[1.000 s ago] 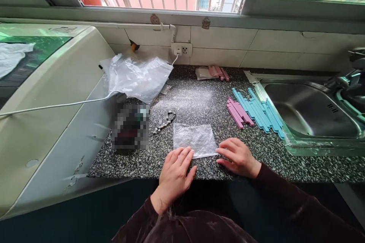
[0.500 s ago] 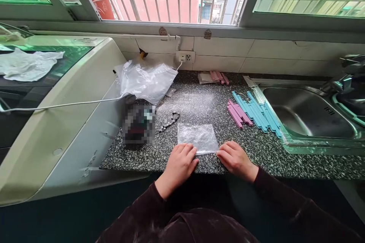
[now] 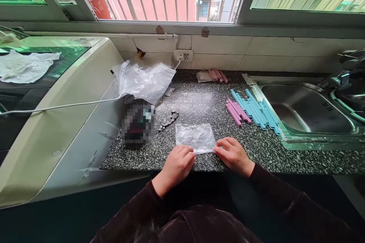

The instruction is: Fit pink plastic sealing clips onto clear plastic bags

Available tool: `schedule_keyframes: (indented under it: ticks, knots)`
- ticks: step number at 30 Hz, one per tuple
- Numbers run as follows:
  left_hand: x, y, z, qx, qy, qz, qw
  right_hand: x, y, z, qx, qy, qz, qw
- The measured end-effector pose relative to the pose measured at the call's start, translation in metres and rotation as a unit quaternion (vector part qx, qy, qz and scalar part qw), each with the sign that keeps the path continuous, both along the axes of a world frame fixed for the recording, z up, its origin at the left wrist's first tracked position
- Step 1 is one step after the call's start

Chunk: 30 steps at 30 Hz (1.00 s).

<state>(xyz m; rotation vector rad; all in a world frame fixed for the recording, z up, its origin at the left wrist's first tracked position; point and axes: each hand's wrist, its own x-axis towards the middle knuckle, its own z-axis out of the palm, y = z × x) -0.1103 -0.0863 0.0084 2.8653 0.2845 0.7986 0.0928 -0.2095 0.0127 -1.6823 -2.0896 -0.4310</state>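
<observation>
A small clear plastic bag [image 3: 195,136] lies flat on the speckled counter, close to its front edge. My left hand [image 3: 179,164] is closed at the bag's near left side, fingers curled over its edge. At the near right corner, my right hand [image 3: 232,154] pinches the bag between thumb and fingers. Pink strips [image 3: 237,111] and light blue strips [image 3: 253,107] lie in rows beyond my right hand. Left of the bag rests a beaded string [image 3: 170,120].
A steel sink [image 3: 302,111] is set into the counter at right. Larger plastic bags [image 3: 142,79] and a blurred-out dark object [image 3: 137,125] are at left, beside a washing machine [image 3: 82,110]. More pink strips [image 3: 219,76] lie near the wall, under the socket [image 3: 183,56]'s right side.
The view has shifted slightly. My right hand's fingers have lifted a little and spread at the bag's corner. The left hand and bag stay nearly in place.
</observation>
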Motion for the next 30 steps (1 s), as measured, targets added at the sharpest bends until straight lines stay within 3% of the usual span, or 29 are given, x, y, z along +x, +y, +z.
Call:
schedule_keyframes:
  ticks: [6, 10, 15, 21, 26, 30]
  knots:
    - [0.015, -0.001, -0.002, 0.066, 0.031, 0.039, 0.997, -0.003, 0.006, 0.002, -0.023, 0.003, 0.000, 1.000]
    - [0.022, 0.002, -0.001, 0.101, 0.041, 0.026, 0.994, -0.003, 0.002, 0.006, -0.010, 0.023, -0.004, 1.000]
    - [0.015, 0.003, 0.001, 0.031, -0.010, 0.001, 0.999, 0.000, 0.002, 0.006, 0.006, 0.007, -0.010, 1.000]
    - [-0.004, 0.004, 0.003, -0.048, 0.024, -0.042, 0.998, 0.002, 0.005, -0.001, 0.013, 0.047, 0.004, 0.999]
    - [-0.019, 0.016, 0.001, -0.086, 0.021, -0.015, 0.996, 0.007, 0.001, 0.000, -0.002, 0.134, 0.009, 0.991]
    - [-0.018, 0.022, 0.000, -0.147, 0.008, -0.012, 0.989, 0.014, 0.004, -0.001, -0.044, 0.151, 0.005, 0.988]
